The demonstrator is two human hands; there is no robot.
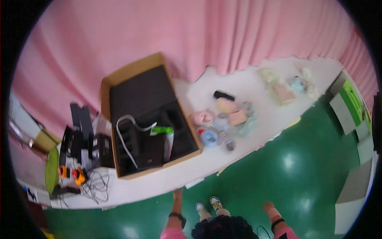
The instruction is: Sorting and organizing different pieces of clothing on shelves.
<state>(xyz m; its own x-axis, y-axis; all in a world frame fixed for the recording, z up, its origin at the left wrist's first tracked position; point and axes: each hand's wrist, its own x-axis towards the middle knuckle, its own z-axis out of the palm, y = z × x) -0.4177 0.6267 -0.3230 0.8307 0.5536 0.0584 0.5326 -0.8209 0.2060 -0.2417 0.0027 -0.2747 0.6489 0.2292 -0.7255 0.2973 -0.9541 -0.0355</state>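
A person stands on a green floor and looks down at a long white table. On the table sits a big cardboard box with a black inside. A white strap curls over the black part of the box, and a bright green thing lies in the box too, next to a white piece. Right of the box is a small heap of soft toys in pink, blue and cream colours, and a black thing lies just behind the heap. Further right of the box, well apart from it, more pale toys lie near the far end of the table. Left of the box stand black gadgets with grey wires in a tangle and two little orange things. A flat green thing lies at the table edge, left of the wires. Behind the box hangs a pink curtain. The left hand is low, below the box and just under the table edge, and it touches nothing. The right hand is low too, far right of the box, over the floor. Both hands are empty, but they are too small and blurry to tell if the fingers are spread or curled. Two shoes show on the floor between the arms.
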